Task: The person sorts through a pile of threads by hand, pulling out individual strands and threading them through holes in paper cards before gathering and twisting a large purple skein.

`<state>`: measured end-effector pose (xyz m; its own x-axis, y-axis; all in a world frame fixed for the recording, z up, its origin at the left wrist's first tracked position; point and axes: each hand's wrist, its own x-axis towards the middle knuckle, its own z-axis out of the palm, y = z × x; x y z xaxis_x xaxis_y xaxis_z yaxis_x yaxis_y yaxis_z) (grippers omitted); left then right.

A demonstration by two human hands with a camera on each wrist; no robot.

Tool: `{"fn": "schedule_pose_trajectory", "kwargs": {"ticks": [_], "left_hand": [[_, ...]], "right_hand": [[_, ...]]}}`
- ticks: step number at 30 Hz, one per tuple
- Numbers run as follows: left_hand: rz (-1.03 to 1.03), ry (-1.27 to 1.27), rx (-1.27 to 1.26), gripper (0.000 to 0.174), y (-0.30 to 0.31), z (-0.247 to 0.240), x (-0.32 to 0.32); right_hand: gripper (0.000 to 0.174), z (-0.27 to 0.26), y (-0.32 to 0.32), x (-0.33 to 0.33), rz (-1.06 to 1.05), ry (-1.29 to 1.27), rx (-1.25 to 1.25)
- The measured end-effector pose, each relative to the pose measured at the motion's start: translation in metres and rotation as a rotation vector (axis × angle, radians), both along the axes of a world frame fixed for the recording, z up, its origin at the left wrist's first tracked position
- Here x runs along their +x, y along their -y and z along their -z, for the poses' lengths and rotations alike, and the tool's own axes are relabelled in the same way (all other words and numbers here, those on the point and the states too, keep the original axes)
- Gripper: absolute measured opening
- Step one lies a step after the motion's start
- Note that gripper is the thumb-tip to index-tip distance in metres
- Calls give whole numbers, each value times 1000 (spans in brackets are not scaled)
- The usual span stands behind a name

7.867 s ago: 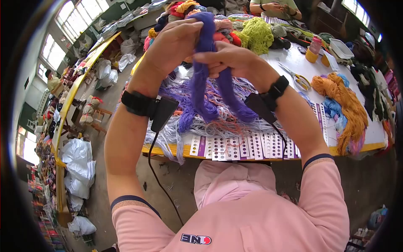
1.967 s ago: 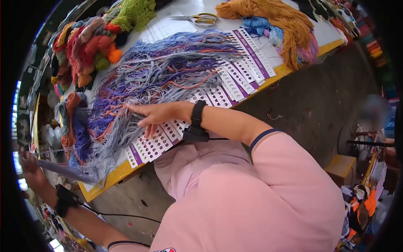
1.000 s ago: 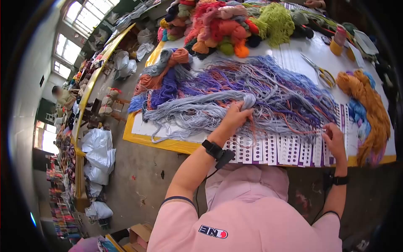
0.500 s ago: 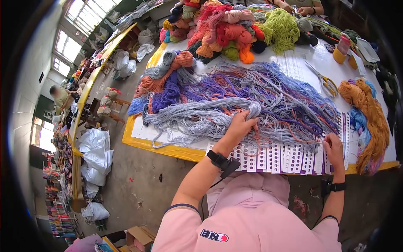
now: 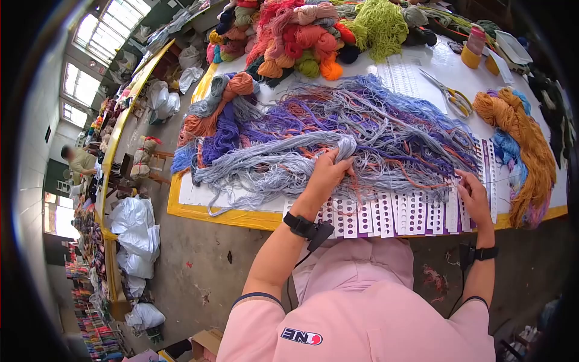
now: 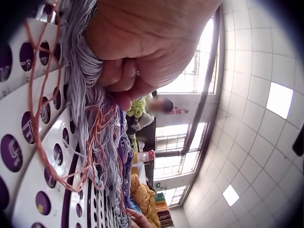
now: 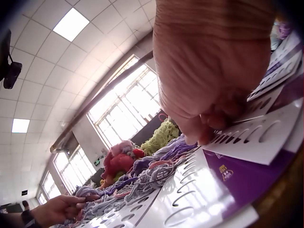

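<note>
My left hand (image 5: 330, 174) grips the looped end of a pale grey yarn skein (image 5: 271, 151), which stretches left over the table. In the left wrist view its fingers curl into the grey yarn (image 6: 80, 71), with loose coral strands (image 6: 35, 114) hanging beside. My right hand (image 5: 474, 196) bends over the perforated thread cards (image 5: 416, 214) along the table's front. The right wrist view shows its fingertips pinched together at the holed end of a white card (image 7: 266, 137), where yarn strands finish; its palm hides part of the card. Tangled purple, grey and coral yarn (image 5: 386, 127) lies between and beyond both hands.
Yellow-handled scissors (image 5: 455, 101) lie at the right, near an ochre skein (image 5: 528, 151). Coral, grey and purple skeins (image 5: 226, 114) are stacked at the left. A multicoloured yarn heap (image 5: 301, 36) stands behind. Yellow tape (image 5: 223, 219) runs along the table edge.
Earlier both hands held up a purple skein; then the left swung far left while the right touched grey yarn. Over the last second, both hands stay nearly in place while the head view shifts slightly.
</note>
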<state>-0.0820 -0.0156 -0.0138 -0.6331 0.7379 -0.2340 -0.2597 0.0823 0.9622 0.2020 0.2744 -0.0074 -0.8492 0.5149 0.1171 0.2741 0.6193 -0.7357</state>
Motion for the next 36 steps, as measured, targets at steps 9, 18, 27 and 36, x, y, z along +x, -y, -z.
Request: {"fn": "schedule_pose_trajectory", "kwargs": {"ticks": [9,18,27,36], "left_hand": [[16,-142,-50,12,2,18,-9],[-18,63,21,35,-3,-1,4],[-48,45,-22,37,-5,-2,5],[-62,16,-43,38,-7,-1,5]], "right_hand": [[54,17,-13,5,6,-61,-81],[22,10,-46,55,334,-340,-356],[11,-5,-33,47,187,-158,42],[15,3,-45,29,-87,-13,153]]}}
